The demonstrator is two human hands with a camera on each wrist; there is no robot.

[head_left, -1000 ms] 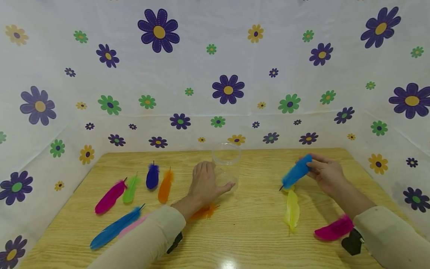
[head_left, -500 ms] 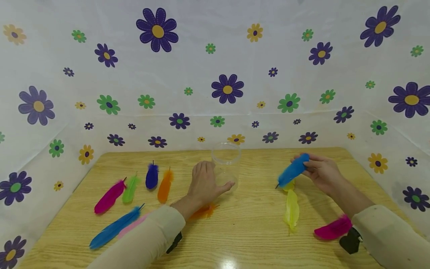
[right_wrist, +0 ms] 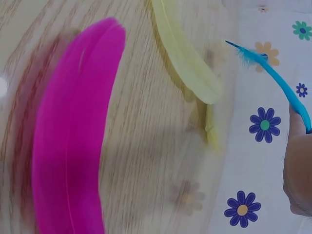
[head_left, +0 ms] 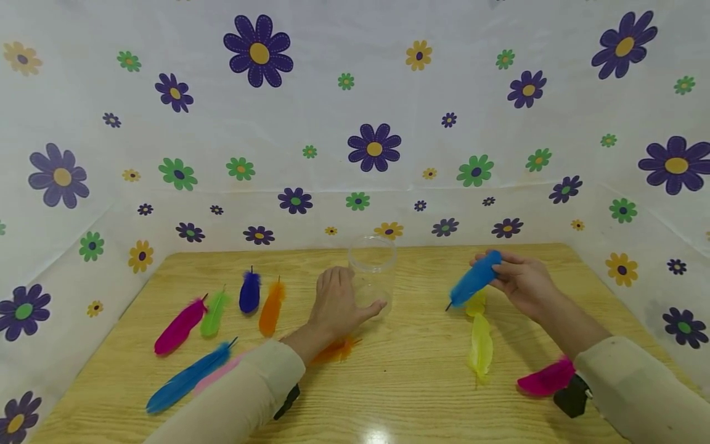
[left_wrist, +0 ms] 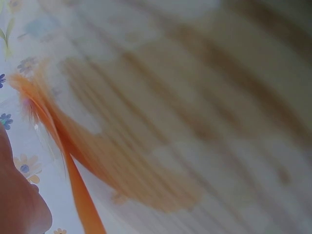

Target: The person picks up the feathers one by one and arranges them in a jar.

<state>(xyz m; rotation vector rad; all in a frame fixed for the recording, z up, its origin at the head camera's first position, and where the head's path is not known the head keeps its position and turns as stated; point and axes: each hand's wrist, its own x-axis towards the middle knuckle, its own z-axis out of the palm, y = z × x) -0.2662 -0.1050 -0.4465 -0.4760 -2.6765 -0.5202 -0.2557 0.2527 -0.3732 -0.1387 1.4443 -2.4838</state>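
Cloth-screened tabletop nook in front of me, reads more as a staged set than living space. Creased white cloth (head_left: 310, 111) printed with purple, green and yellow flowers (head_left: 257, 53) hangs behind and along both sides of a wood-grain table (head_left: 421, 382). Glare spot (head_left: 376, 436) at its near side. Bright feathers (head_left: 180, 327), one clear container (head_left: 376, 282): craft-corner stuff. Dark device (head_left: 571, 396) by the right cuff (head_left: 599, 370). Home, classroom or studio, I can't tell

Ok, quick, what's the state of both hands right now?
Left hand: closed around the side of the clear container.
Right hand: closed, pinching the blue feather near its broad end, dark quill tip free.
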